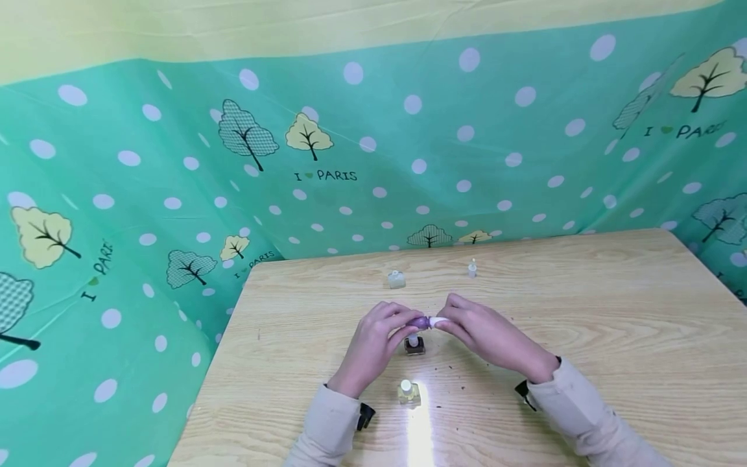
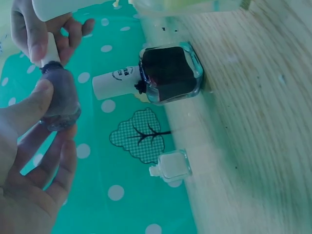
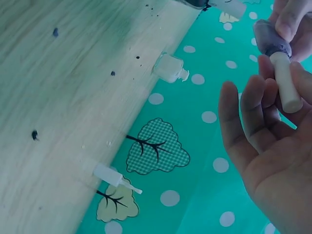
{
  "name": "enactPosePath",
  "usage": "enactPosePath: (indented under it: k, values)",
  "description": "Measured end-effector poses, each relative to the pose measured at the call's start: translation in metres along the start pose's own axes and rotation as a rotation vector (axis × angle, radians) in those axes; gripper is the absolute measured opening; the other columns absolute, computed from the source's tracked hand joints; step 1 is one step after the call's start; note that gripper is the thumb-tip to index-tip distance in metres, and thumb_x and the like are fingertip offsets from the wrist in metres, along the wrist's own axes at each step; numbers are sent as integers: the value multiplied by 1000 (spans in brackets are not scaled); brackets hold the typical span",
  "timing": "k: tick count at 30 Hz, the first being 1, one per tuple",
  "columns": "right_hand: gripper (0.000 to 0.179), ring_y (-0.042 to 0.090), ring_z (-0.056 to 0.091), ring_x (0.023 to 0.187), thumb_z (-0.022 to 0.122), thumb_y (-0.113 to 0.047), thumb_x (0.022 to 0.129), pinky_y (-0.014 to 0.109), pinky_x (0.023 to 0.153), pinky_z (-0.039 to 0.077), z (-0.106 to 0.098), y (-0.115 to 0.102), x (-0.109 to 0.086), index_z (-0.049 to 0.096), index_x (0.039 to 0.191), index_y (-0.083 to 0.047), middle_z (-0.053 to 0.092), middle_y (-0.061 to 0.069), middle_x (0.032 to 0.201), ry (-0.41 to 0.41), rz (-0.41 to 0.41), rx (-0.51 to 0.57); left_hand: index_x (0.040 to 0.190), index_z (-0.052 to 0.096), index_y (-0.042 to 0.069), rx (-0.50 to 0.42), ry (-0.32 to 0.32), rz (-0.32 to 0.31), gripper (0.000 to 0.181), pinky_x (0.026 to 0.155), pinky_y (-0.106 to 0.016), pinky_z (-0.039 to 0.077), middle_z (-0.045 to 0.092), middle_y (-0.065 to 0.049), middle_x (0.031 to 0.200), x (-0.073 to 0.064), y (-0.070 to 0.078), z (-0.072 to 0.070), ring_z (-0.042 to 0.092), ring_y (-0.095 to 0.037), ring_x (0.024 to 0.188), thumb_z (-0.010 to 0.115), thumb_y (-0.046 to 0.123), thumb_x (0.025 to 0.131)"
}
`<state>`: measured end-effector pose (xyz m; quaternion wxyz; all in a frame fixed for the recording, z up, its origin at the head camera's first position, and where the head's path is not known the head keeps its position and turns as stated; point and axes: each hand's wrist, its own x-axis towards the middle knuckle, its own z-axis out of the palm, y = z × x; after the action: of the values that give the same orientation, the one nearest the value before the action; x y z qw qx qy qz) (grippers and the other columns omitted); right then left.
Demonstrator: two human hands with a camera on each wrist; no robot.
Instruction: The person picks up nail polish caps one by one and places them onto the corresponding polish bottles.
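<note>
In the head view my left hand (image 1: 370, 340) holds a small nail polish bottle (image 1: 417, 322) of purple polish, tipped on its side, between thumb and fingers. My right hand (image 1: 487, 334) pinches its white cap (image 3: 286, 83). Cap and bottle neck meet, with dark residue around the joint in the left wrist view. Just below the hands stands a dark nail polish bottle (image 2: 170, 73) with a white cap. Nearer to me is a pale yellow nail polish bottle (image 1: 410, 394), also white-capped.
Toward the table's back edge stands an uncapped bottle (image 1: 397, 280) of whitish or clear glass. To its right, a white cap (image 1: 472, 270) stands with its brush pointing up. Several dark specks (image 3: 34, 135) dot the wooden table (image 1: 583, 311). A green dotted curtain (image 1: 385, 136) hangs behind.
</note>
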<state>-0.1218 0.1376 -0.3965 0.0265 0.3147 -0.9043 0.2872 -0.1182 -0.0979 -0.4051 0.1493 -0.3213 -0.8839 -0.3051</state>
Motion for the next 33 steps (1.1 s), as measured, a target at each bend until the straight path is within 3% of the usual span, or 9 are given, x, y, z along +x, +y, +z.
enactPosePath:
  k: [8, 14, 19, 25, 33]
  values:
    - [30, 0, 47, 71, 46, -35, 105, 22, 66, 48, -4, -3, -1, 70, 96, -20, 50, -13, 86, -40, 72, 84, 115, 73, 16, -49, 5, 1, 23, 88, -23, 54, 71, 7, 108, 1, 0, 1, 62, -8, 100, 66, 23, 94]
    - [19, 1, 50, 71, 63, -31, 98, 21, 60, 47, -7, -6, -3, 68, 110, -18, 55, -13, 86, 63, 73, 93, 115, 73, 17, -76, 25, -18, 23, 90, -25, 54, 71, 6, 108, 0, -1, 0, 63, -9, 102, 68, 21, 93]
    - [29, -1, 58, 76, 75, -16, 89, 21, 61, 52, -9, -4, -9, 65, 117, -14, 64, -12, 91, 181, 18, 61, 115, 73, 18, -68, 27, -43, 23, 88, -26, 55, 71, 7, 107, -2, -4, -1, 62, -9, 101, 68, 21, 93]
    - [20, -1, 56, 72, 73, -11, 89, 19, 58, 50, -7, -1, -11, 68, 108, -18, 64, -13, 91, 242, -18, 53, 115, 73, 19, -55, 43, -37, 23, 87, -26, 55, 71, 7, 106, -3, -4, 0, 63, -9, 99, 68, 22, 93]
    - [11, -1, 43, 59, 65, -20, 97, 19, 51, 42, -6, -1, -9, 71, 105, -16, 59, -11, 80, 231, 51, 64, 114, 74, 15, -28, 107, 2, 24, 81, -24, 56, 72, 3, 103, -2, -2, 3, 64, -12, 96, 70, 21, 91]
